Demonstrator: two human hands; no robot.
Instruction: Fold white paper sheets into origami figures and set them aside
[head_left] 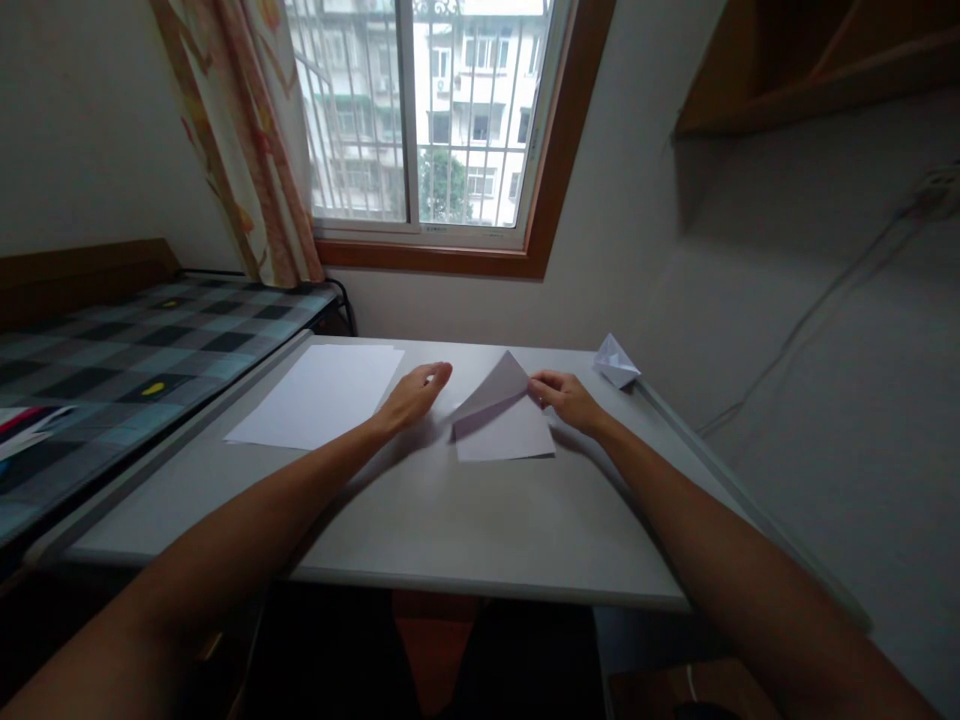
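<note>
- Head view, looking down over both forearms at a grey desk (pixel 450 530) under a window (pixel 427 110).
- R hand (pixel 568 398): fingers and thumb were pinched shut on the right edge of a white sheet (pixel 504 432), approx. where the lifted flap met the flat part. Knuckles were bent and the wrist sat low near the desk.
- Sheet: lay mid-desk, between the two hands. Its lower part was flat on the desk, and the upper part was folded up and over as a slanted flap with its peak toward the window.
- L hand (pixel 412 395): half open, fingers loosely curved w/ tips pointing right toward the flap. It gripped nothing. It sat just beside the sheet's left edge; couldn't tell if the fingertips touched the paper. The heel of the hand looked to be on or just over the desk.
- Paper stack (pixel 319 395): flat, white, on the desk left of the L hand, apart from the sheet.
- Folded paper shape (pixel 616 362): small, white, at the desk's far right corner, beyond the R hand and not touched.
- Left of the desk: bed w/ a checked cover (pixel 127 370) and a patterned curtain (pixel 247 150) by the window.
</note>
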